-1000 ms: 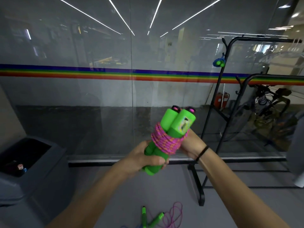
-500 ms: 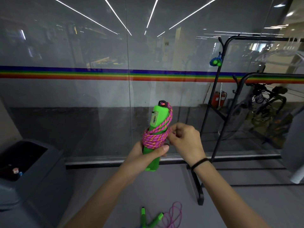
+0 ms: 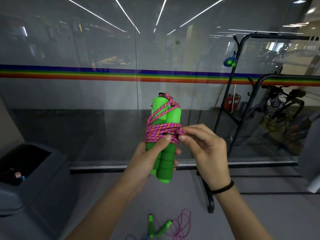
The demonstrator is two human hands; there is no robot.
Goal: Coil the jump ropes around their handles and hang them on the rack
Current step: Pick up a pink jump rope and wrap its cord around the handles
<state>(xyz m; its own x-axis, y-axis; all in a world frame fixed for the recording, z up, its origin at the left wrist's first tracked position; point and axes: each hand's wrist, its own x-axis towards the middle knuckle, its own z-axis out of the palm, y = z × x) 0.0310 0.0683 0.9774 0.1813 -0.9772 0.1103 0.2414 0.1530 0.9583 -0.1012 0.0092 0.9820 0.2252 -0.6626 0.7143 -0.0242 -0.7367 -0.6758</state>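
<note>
Left hand [image 3: 147,158] grips green handles [image 3: 166,163], right hand [image 3: 207,149] pinches pink rope [image 3: 161,131]; grey bin [image 3: 57,163] holds a small capped item [image 3: 18,174]

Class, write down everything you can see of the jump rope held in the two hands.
The jump rope has two bright green handles, foam-like and ribbed low down, held side by side and upright. A braided pink-and-orange cord is coiled tightly round their middle, with a few strands running slantwise up to the top. The left hand grips the lower handles, its thumb pressing on the coil; the right hand pinches the cord at the coil's right edge.
</note>
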